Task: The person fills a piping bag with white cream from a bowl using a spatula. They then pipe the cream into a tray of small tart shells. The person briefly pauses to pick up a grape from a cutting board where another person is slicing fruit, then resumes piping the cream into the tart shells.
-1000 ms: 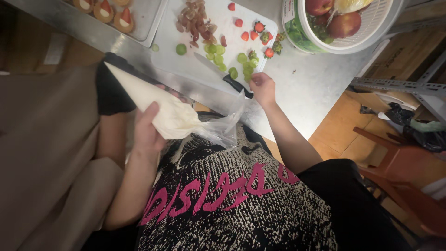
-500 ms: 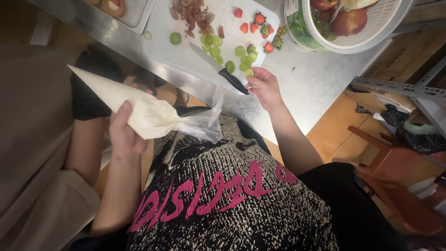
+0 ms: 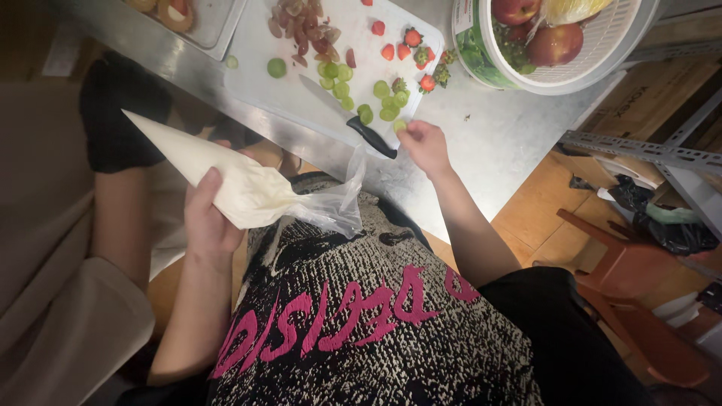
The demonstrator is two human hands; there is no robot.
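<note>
Right hand (image 3: pixel 425 144) now on half-hidden grape (image 3: pixel 399 126).

Tray (image 3: pixel 218 26): cut off by the top edge, its pastries only partly seen. Bowl (image 3: pixel 526 71): top cropped, fruit partly out of frame. Right hand (image 3: pixel 425 146): fingertips hide part of a grape slice (image 3: pixel 398 125). Piping bag (image 3: pixel 218 177): underside hidden by left hand (image 3: pixel 207 218). Chair (image 3: pixel 632 301): cropped at right.

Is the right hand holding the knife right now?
No, the right hand pinches a green grape piece; the knife lies untouched on the cutting board.
</note>
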